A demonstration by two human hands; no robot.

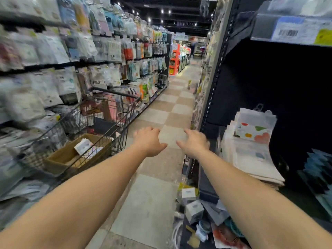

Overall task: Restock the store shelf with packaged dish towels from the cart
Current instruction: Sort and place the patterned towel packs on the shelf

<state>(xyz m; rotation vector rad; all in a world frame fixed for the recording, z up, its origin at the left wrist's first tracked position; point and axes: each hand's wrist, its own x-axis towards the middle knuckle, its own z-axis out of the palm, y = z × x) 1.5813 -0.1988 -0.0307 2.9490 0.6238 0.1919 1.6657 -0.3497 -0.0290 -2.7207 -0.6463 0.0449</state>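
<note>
Both hands, left hand (150,141) and right hand (195,143), hang apart over the aisle floor (147,203), fingers relaxed, holding nothing. Packaged dish towels (251,150) lie stacked at the shelf (212,187) edge, right. Wire cart (93,133) stands left, against hanging stock.

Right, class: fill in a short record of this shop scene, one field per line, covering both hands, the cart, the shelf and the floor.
left hand: empty, fingers relaxed, over the aisle
right hand: empty, fingers relaxed, near the shelf edge
cart: wire, on the left, holds a cardboard box with packaged goods
shelf: dark, on the right, with a stack of packaged towels
floor: chequered tiles
</note>
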